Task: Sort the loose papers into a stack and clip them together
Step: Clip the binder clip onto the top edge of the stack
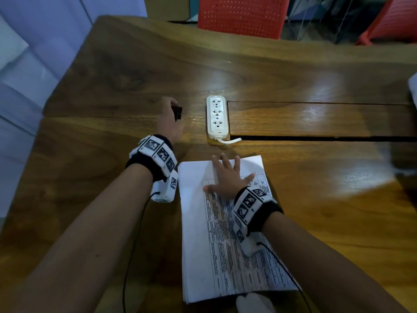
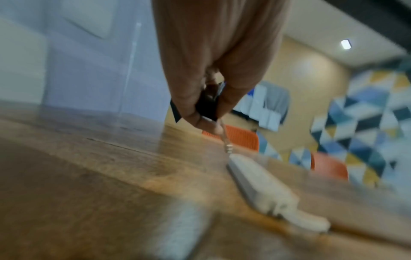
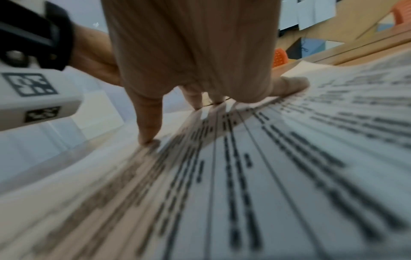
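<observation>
While the right hand (image 1: 228,180) presses the paper stack (image 1: 228,251) with spread fingers, the left hand (image 1: 169,122) pinches a black binder clip (image 1: 177,112)

Glossy wood table (image 1: 112,71), matt printed paper stack (image 1: 194,245), smooth white plastic power strip (image 1: 217,117), perforated red plastic chair (image 1: 241,15).

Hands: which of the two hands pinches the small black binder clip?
The left hand: its fingers pinch the small black binder clip left of the white power strip, while the right hand lies flat on the printed paper stack.
</observation>
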`<state>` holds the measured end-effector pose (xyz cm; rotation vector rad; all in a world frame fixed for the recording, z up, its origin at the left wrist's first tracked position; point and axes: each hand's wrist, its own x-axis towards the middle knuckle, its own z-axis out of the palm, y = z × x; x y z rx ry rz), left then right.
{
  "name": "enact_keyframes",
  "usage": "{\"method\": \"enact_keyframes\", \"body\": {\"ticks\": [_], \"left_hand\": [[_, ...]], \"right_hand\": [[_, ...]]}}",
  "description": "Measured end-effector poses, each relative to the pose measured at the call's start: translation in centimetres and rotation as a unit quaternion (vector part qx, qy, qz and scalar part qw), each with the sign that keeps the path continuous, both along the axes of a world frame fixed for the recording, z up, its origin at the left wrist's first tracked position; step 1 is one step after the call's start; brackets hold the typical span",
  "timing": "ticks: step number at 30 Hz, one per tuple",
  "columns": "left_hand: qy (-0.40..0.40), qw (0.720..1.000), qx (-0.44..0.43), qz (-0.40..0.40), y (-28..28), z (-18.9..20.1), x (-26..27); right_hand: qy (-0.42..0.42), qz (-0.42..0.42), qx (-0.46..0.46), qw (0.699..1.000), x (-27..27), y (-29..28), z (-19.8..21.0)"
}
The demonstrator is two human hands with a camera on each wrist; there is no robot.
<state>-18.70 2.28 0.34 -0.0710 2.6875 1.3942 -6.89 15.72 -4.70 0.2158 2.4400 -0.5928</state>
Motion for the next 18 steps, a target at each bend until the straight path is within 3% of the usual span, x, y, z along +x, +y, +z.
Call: {"method": "enact_keyframes", "body": {"ticks": [4, 7, 10, 15, 18], "left_hand": [[-0.118, 0.970, 0.202, -0.063, -0.4, 2.4, 3.4], [-0.165, 0.942, 0.267, -0.121, -0.2, 3.2, 6.7], [-0.177, 0.933, 0.277, -0.146, -0.1, 3.1, 9.4], [-0.191, 0.928, 0.276, -0.161, 0.2, 3.5, 12.0], [-0.185, 0.930, 0.293, -0.125, 0.6, 3.7, 13.0]], "right_hand": [[0.063, -0.036, -0.115, 0.991, -0.2, 1.6, 3.2], [0.136, -0.128, -0.253, 0.949, -0.1, 2.5, 6.3], [0.179, -0.213, -0.378, 0.883, 0.9, 2.7, 8.7], [0.213, -0.255, -0.438, 0.836, 3.2, 3.2, 9.8], [0.173, -0.335, -0.534, 0.756, 4.3, 3.9, 9.7]]}}
